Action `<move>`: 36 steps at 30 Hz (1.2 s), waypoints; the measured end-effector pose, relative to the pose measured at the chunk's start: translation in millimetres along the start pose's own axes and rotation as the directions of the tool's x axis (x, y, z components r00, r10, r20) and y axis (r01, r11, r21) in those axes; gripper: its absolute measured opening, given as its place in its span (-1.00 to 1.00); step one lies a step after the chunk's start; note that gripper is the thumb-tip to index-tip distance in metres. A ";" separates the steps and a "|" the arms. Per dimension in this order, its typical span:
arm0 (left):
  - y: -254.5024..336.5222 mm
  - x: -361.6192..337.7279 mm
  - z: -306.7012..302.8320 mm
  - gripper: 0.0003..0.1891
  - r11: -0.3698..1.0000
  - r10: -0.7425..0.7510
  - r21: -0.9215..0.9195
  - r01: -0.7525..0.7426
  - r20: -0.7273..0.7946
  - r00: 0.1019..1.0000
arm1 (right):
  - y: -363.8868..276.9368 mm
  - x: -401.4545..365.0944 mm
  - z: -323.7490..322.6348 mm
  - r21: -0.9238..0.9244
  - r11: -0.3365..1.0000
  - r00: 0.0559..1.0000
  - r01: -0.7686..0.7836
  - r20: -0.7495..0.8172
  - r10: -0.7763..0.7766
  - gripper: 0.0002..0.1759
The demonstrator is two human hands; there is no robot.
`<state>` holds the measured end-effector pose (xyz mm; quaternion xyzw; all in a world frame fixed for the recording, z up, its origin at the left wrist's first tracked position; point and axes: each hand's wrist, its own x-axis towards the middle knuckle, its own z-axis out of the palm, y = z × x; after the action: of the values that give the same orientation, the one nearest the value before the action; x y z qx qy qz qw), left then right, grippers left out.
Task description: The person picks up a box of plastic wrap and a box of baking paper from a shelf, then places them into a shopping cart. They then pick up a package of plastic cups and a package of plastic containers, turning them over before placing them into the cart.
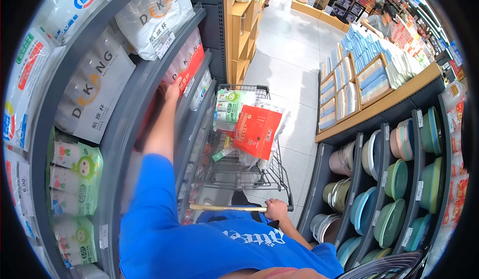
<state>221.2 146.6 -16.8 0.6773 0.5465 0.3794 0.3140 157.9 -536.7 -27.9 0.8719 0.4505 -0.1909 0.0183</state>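
Red pack (192,62): shelf, upper centre-left
Left hand (172,87): touching red pack, grip unclear
Right hand (276,210): clenched round cart handle (224,208)

The shopping cart (259,177), piled high with packs, fills most of the aisle between the left shelving (124,124) and the bowl rack (384,152). Beyond its front edge the tiled floor (287,64) lies open. Red packs (192,62) crowd the shelf edge around the left hand (172,87).

The cart (234,177) stands ahead, shelves (124,122) left, bowl racks (415,189) right.
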 end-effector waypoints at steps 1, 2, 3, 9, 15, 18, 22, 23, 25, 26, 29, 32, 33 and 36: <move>-6.0 6.6 9.0 0.30 1.000 -0.024 0.014 0.023 0.021 1.000 | 0.2 0.0 -1.0 0.006 1.000 1.000 0.002 -0.003 -0.002 -0.71; -12.5 12.9 17.5 0.30 0.998 -0.049 0.030 0.048 0.043 0.998 | 0.2 -1.0 -1.3 -0.001 1.000 1.000 0.000 -0.002 0.000 -0.71; -35.1 28.6 37.8 0.32 0.999 -0.038 0.020 0.037 0.084 0.996 | 0.0 -0.6 -1.1 -0.007 1.000 1.000 -0.001 -0.004 0.001 -0.71; -58.2 57.4 48.1 0.31 0.997 -0.081 0.031 0.075 0.343 0.936 | 1.4 1.1 -2.7 -0.029 1.000 1.000 0.005 -0.003 -0.006 -0.72; 70.6 -60.4 -45.9 0.02 0.967 -0.218 0.153 0.204 0.084 0.972 | 0.5 0.5 2.5 -0.053 0.999 1.000 0.000 0.025 0.002 -0.68; 24.8 -160.7 -63.4 -0.20 0.924 0.381 0.006 -0.383 -0.109 0.918 | 1.4 2.6 1.8 -0.057 0.998 1.000 -0.006 0.015 0.006 -0.68; -78.2 -302.0 -112.2 -0.66 0.935 0.355 -0.192 -0.298 0.506 0.786 | -3.7 -0.4 -3.3 -0.076 0.997 1.000 -0.004 0.029 0.006 -0.71; -108.9 -340.4 -123.2 -0.67 0.948 0.317 -0.153 -0.279 0.542 0.778 | -4.6 -0.8 -3.8 -0.072 0.997 1.000 -0.001 0.017 0.002 -0.71; -128.5 -409.8 -173.2 -0.63 0.929 0.225 0.066 -0.364 0.682 0.696 | -6.2 -0.8 -2.2 -0.078 0.997 1.000 -0.002 0.000 0.002 -0.70; -131.7 -432.5 -190.3 -0.61 0.851 0.232 0.169 -0.498 0.729 0.644 | -6.3 -2.7 1.4 -0.081 0.997 1.000 -0.001 -0.010 0.001 -0.70; -105.3 -440.2 -223.9 -0.53 0.913 0.210 -0.040 -0.405 0.899 0.384 | -10.7 -6.1 5.0 -0.079 0.996 0.998 -0.032 -0.055 0.028 -0.73; -101.8 -431.4 -233.8 -0.49 0.821 0.164 -0.022 -0.571 0.966 0.200 | -16.1 -5.6 5.7 -0.085 0.994 0.996 -0.062 -0.075 0.056 -0.75; -101.1 -426.4 -236.1 -0.43 0.818 0.192 -0.027 -0.574 0.955 0.228 | -18.8 -5.8 5.4 -0.092 0.993 0.994 -0.075 -0.085 0.068 -0.75; -102.7 -412.5 -243.1 -0.39 0.801 0.233 -0.125 -0.585 0.966 0.113 | -23.8 -5.3 11.9 -0.118 0.985 0.989 -0.127 -0.089 0.116 -0.76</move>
<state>-86.1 -233.4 -48.3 0.9234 0.0757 -0.1236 0.3553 132.5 -529.1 -33.6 0.9021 0.4078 -0.1253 0.0654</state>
